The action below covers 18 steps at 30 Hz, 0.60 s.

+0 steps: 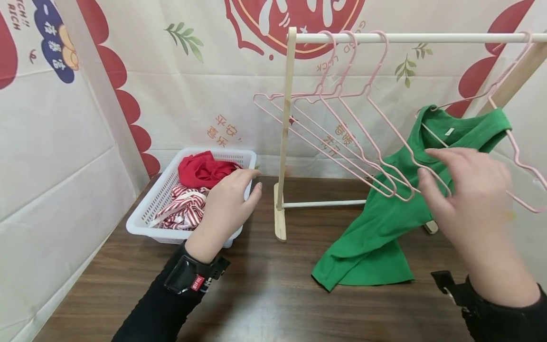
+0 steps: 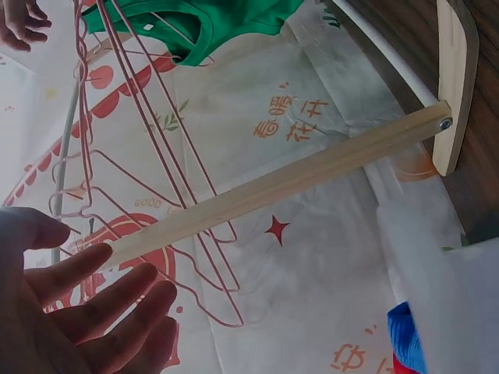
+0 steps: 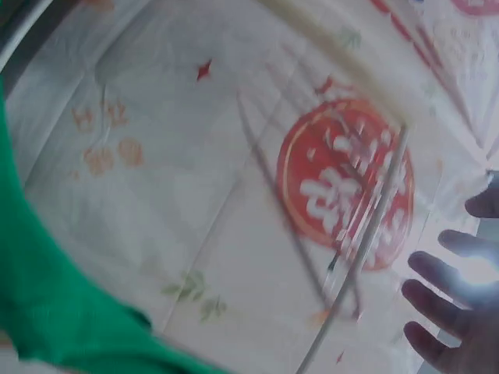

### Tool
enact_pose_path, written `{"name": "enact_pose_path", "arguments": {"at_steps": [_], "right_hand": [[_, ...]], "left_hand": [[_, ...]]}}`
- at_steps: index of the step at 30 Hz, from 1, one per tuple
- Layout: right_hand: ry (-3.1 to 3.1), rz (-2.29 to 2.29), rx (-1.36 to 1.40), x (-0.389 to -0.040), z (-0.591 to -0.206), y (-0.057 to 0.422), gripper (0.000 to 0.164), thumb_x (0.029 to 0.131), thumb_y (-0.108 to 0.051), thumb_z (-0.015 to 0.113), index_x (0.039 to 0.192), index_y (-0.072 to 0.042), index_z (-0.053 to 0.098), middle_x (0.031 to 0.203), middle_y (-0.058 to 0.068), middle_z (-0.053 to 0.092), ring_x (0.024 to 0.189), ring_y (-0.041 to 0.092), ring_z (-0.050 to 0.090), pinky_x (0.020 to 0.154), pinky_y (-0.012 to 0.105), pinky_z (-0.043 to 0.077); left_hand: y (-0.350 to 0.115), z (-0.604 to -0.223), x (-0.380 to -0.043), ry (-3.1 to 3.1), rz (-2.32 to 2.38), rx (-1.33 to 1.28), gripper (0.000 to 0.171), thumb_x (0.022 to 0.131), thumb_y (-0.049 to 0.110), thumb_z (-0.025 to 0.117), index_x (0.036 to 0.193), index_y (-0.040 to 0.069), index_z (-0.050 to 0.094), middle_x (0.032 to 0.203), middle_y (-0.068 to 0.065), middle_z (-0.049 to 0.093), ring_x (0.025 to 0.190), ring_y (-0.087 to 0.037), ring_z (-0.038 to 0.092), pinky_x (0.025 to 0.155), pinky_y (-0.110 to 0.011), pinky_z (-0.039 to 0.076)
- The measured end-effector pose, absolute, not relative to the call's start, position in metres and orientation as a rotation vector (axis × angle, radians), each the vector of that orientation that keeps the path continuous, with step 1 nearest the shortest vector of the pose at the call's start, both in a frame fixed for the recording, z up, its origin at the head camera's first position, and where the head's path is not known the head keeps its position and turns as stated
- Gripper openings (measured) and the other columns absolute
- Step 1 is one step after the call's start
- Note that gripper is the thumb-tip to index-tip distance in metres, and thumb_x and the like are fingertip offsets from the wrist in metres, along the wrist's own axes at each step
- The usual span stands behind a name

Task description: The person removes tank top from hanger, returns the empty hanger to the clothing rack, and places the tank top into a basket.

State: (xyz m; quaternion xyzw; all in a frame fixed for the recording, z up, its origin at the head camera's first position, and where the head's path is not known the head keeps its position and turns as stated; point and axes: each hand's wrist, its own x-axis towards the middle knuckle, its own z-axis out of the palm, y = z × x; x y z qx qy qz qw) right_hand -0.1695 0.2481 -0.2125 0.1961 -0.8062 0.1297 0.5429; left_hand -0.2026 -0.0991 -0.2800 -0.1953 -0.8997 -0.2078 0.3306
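My left hand (image 1: 226, 204) hovers over the right side of a white basket (image 1: 141, 216), fingers loosely extended and holding nothing. Inside the basket lie a bunched red cloth (image 1: 201, 168) and a red-and-white striped cloth (image 1: 181, 209). My right hand (image 1: 476, 194) is raised in front of a green sleeveless top (image 1: 384, 228), its fingers apart; the right wrist view shows them spread with nothing between them. The top hangs slanting from a pink hanger (image 1: 523, 161) at the rack's right end, its hem low over the table. Three bare pink hangers (image 1: 380, 114) hang left of it.
The clothes rack has a white rail (image 1: 410, 38), a wooden left post (image 1: 287, 118) and a white lower bar (image 1: 325, 204). It stands on a dark wood table (image 1: 273, 299). Printed cloth (image 1: 205, 95) covers the back and sides. Something blue (image 2: 407, 336) shows at the basket.
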Motion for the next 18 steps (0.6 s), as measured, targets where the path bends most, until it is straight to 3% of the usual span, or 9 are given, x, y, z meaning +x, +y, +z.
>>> {"name": "enact_pose_path", "arguments": {"at_steps": [6,12,18], "right_hand": [[-1.86,0.251,0.152,-0.182,-0.207,0.275,0.044,0.091,-0.029,0.043,0.105,0.01,0.058,0.109,0.025,0.055,0.105,0.04,0.046,0.087,0.053,0.031],[-1.988,0.269,-0.05,-0.184,-0.207,0.291,0.047,0.092,-0.029,0.04,0.119,0.01,0.048,0.12,0.027,0.046,0.119,0.034,0.036,0.094,0.052,0.025],[-2.131,0.34,-0.31,-0.187,-0.209,0.307,0.05,0.091,-0.028,0.038,0.131,0.002,0.039,0.126,0.024,0.045,0.115,0.039,0.041,0.077,0.058,0.033]], "left_hand": [[-0.099,-0.282,-0.204,-2.349,-0.543,-0.514,0.026,0.089,0.028,0.049,0.107,0.014,0.061,0.1,0.0,0.061,0.092,-0.012,0.056,0.073,-0.032,0.047],[-0.098,-0.284,-0.205,-2.341,-0.53,-0.508,0.026,0.088,0.028,0.049,0.107,0.015,0.062,0.1,0.002,0.061,0.093,-0.011,0.057,0.072,-0.031,0.047],[-0.099,-0.285,-0.205,-2.323,-0.523,-0.507,0.024,0.088,0.027,0.05,0.106,0.016,0.062,0.098,0.003,0.061,0.09,-0.011,0.057,0.067,-0.03,0.047]]}}
